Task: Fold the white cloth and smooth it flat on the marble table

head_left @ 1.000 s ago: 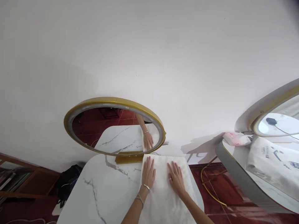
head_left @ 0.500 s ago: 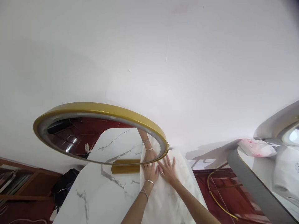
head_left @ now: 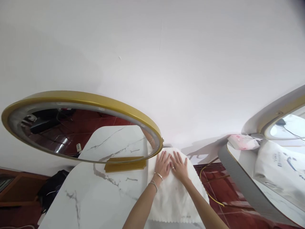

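Note:
A white cloth [head_left: 175, 203] with a scalloped edge lies over the right end of the marble-patterned table [head_left: 107, 200]. On its upper part my left hand [head_left: 162, 165] rests flat, fingers stretched toward the wall. Close beside it, my right hand [head_left: 179, 167] also presses flat on the cloth with fingers spread; the thumbs almost meet. Neither hand grips anything. Faint dark print shows near the cloth's front edge, and soft wrinkles run below the hands.
A round gold-framed mirror [head_left: 95, 97] stands on a gold base [head_left: 125, 166] to the left. At the right, a second table [head_left: 240, 159] bears a tissue pack [head_left: 243, 141], a printed white cloth [head_left: 281, 168] and another mirror [head_left: 274, 116]. A black bag [head_left: 53, 187] sits at lower left.
The view has shifted, so the mirror sits further left. My hands have moved right, away from the mirror base, and the cloth's front edge now shows.

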The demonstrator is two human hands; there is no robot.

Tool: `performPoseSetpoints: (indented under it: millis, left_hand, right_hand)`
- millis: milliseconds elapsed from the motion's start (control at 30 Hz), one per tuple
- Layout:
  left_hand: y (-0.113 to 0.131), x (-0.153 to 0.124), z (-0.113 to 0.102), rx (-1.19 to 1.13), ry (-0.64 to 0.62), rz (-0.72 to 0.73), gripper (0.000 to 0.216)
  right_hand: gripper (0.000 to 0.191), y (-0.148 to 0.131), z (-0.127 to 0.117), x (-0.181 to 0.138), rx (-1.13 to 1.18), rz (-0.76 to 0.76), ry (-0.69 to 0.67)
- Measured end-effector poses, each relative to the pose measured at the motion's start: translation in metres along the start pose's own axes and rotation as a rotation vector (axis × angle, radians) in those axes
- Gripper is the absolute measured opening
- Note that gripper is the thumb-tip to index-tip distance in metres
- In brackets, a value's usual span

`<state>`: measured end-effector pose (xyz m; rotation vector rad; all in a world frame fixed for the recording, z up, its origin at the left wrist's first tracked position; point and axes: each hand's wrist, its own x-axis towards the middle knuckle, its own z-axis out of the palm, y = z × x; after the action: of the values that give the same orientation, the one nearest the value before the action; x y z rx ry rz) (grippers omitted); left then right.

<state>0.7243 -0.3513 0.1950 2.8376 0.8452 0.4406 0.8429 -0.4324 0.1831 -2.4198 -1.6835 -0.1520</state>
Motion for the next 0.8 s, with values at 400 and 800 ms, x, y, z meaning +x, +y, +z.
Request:
performPoseSetpoints:
  millis: [400,800]
  left_hand:
    - [0.012,-0.146,-0.042,0.082,-0.033,0.098,0.059]
    - [0.074,-0.244,-0.035,0.181,0.139,-0.252,0.068]
  right_hand:
    - [0.058,-0.021,-0.035,-0.187,0.035,-0.175,0.113]
    - [0.061,-0.032,-0.024,-0.197,0.116,-0.122,0.193]
